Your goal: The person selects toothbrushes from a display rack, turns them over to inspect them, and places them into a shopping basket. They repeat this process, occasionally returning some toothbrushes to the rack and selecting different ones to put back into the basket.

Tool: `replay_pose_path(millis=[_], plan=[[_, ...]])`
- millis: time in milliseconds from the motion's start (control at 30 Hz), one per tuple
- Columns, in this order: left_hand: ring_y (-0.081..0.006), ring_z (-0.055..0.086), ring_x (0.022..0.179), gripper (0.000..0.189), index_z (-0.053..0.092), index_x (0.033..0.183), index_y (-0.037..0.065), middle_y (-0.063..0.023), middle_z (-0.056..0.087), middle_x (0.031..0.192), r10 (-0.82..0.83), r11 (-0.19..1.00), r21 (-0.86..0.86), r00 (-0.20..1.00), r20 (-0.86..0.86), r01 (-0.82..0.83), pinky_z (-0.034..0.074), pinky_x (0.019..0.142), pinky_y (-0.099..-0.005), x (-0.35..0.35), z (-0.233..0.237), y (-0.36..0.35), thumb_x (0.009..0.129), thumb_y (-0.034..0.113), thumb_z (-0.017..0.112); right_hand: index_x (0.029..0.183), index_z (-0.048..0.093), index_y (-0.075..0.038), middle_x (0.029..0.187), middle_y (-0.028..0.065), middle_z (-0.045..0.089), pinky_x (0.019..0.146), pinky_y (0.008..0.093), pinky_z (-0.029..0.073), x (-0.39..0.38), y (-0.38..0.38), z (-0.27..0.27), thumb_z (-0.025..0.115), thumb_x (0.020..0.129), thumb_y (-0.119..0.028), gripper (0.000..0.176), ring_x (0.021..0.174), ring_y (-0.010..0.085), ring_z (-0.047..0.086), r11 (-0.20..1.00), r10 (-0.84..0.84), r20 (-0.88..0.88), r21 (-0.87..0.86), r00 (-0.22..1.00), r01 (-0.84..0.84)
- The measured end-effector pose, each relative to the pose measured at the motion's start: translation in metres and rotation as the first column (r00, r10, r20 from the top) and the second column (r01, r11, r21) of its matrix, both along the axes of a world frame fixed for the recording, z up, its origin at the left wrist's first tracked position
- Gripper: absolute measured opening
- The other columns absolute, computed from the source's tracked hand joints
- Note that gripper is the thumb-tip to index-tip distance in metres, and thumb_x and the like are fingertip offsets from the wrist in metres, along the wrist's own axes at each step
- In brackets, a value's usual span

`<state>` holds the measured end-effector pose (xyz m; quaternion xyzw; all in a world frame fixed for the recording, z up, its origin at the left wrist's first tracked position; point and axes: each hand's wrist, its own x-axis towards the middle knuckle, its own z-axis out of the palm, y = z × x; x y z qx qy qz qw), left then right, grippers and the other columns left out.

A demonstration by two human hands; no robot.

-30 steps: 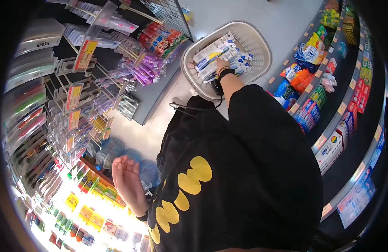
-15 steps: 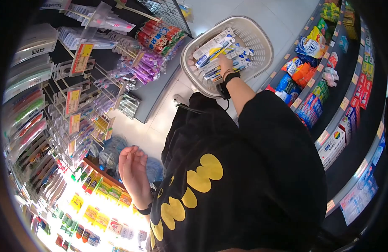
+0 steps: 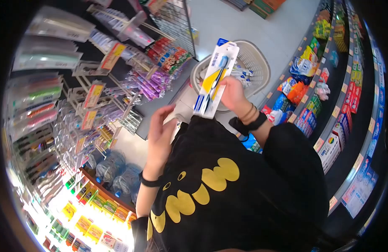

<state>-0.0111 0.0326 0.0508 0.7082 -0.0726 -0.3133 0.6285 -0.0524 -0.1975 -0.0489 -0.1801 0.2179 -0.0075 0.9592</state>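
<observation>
My right hand (image 3: pixel 235 95) grips a packaged toothbrush (image 3: pixel 215 80) by the right edge of its blister card. The card is white, blue and yellow, and the brush inside has a blue head and a dark handle. It is held up in front of the basket (image 3: pixel 264 63), covering part of it. More packaged toothbrushes (image 3: pixel 245 76) lie inside that pale grey basket. My left hand (image 3: pixel 161 133) is raised left of the card, its fingers apart and bent, touching nothing.
Hanging racks with plastic-wrapped goods (image 3: pixel 55 54) and price tags (image 3: pixel 93 95) rise on the left. Shelves of bagged and boxed goods (image 3: pixel 301 65) run along the right. Wrapped water bottles (image 3: pixel 111 167) stand lower left, above a brightly lit display (image 3: pixel 82 222). Boxes (image 3: pixel 265 6) sit on the floor ahead.
My right hand has come up out of the basket with one packaged toothbrush. My left hand has risen and moved right, towards it. The view has shifted slightly.
</observation>
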Motion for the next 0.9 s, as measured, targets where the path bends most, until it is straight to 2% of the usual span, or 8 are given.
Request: replay_pose_path(millis=[33,67,100,167,200,300,467,900], plan=[[-0.0214,0.045,0.118,0.039,0.042,0.121,-0.001,-0.0137,0.049,0.122,-0.088,0.993,0.09,0.98,0.176,0.073,0.039,0.094,-0.0332,0.0,-0.001,-0.002,0.087,0.011,0.056,0.111,0.048,0.009,0.106,0.019,0.058,0.091,0.0418,0.044,0.004,0.017,0.026,0.042,0.075,-0.008,0.04,0.097,0.0306,0.058,1.0,0.006,-0.07,0.007,0.998,-0.006],[-0.0218,0.041,0.121,0.05,0.037,0.127,-0.001,-0.0149,0.044,0.128,-0.098,0.994,0.062,0.984,0.145,0.09,0.036,0.096,-0.0331,0.0,0.004,-0.003,0.085,0.014,0.06,0.11,0.05,0.007,0.105,0.0167,0.058,0.089,0.0393,0.045,0.008,0.032,0.049,0.044,0.077,-0.008,0.037,0.096,0.0273,0.059,0.998,0.057,-0.045,-0.013,0.997,-0.058],[-0.0171,0.047,0.112,0.05,0.037,0.128,0.0,-0.0134,0.048,0.123,-0.098,0.994,-0.028,0.978,0.183,0.105,0.039,0.089,-0.0295,0.0,0.003,-0.002,0.086,0.014,0.059,0.108,0.052,0.005,0.104,0.0143,0.059,0.087,0.0368,0.046,0.012,0.046,0.069,0.046,0.078,-0.008,0.033,0.095,0.024,0.059,0.993,0.109,-0.019,-0.035,0.994,-0.11],[-0.0117,0.052,0.095,0.047,0.039,0.127,0.0,-0.0095,0.055,0.111,-0.081,0.995,-0.053,0.996,-0.035,0.079,0.043,0.079,-0.0261,-0.004,0.028,0.004,0.088,0.017,0.058,0.105,0.054,0.002,0.1,0.0111,0.059,0.082,0.032,0.046,0.012,0.077,0.096,0.05,0.078,-0.007,0.028,0.093,0.0184,0.058,0.98,0.096,-0.005,-0.173,0.995,-0.095],[-0.0074,0.052,0.082,0.041,0.043,0.123,-0.001,-0.0044,0.059,0.097,-0.091,0.996,0.039,0.982,0.163,0.085,0.043,0.071,-0.0228,-0.005,0.035,0.012,0.09,0.019,0.056,0.108,0.053,0.002,0.099,0.0091,0.059,0.081,0.0297,0.045,0.013,0.091,0.109,0.051,0.082,-0.008,0.027,0.093,0.0145,0.056,0.978,0.063,0.013,-0.202,0.998,-0.059],[-0.0065,0.05,0.078,0.036,0.046,0.12,-0.001,-0.0026,0.059,0.092,0.022,0.999,-0.034,0.996,0.081,-0.02,0.043,0.07,-0.0221,-0.009,0.051,0.048,0.091,0.019,0.054,0.111,0.051,0.002,0.101,0.0081,0.058,0.082,0.0283,0.044,0.017,0.123,0.145,0.049,0.088,-0.01,0.027,0.095,0.0127,0.055,0.914,0.169,0.068,-0.385,0.983,-0.13],[-0.008,0.05,0.093,0.038,0.04,0.125,-0.003,-0.0035,0.055,0.107,0.095,0.948,-0.301,0.995,-0.044,-0.104,0.04,0.08,-0.0233,-0.014,0.07,0.091,0.093,0.017,0.049,0.119,0.043,0.007,0.113,0.0115,0.055,0.086,0.0289,0.042,0.022,0.159,0.176,0.044,0.093,-0.008,0.03,0.101,0.0145,0.053,0.772,0.393,0.293,-0.62,0.872,-0.139],[-0.0062,0.048,0.092,0.039,0.04,0.126,-0.002,-0.0012,0.053,0.107,0.249,0.902,-0.374,0.968,0.044,-0.215,0.04,0.08,-0.0219,-0.023,0.081,0.132,0.094,0.019,0.05,0.117,0.046,0.007,0.107,0.013,0.058,0.084,0.0301,0.043,0.036,0.208,0.192,0.046,0.092,-0.008,0.029,0.098,0.0166,0.055,0.648,0.505,0.313,-0.753,0.805,-0.114]])
